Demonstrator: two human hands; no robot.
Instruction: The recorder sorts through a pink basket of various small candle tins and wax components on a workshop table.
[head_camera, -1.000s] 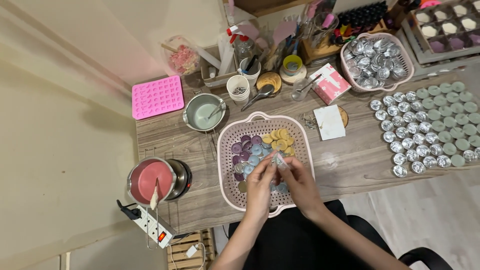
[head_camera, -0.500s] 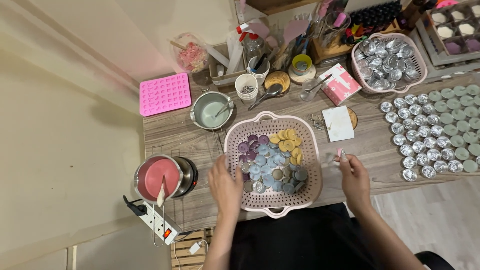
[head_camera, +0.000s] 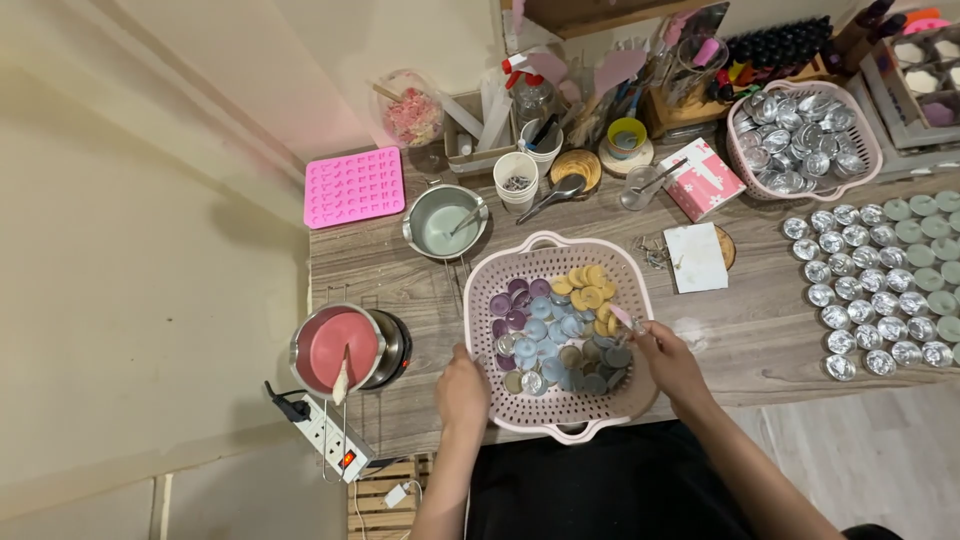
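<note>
Tealights in purple, blue, yellow and grey still fill the pale pink perforated plastic basket; rows of empty silver cups wait far right of the right hand. It reaches in, fingers pinched, contents unclear. The left hand grips the basket's near rim.
</note>
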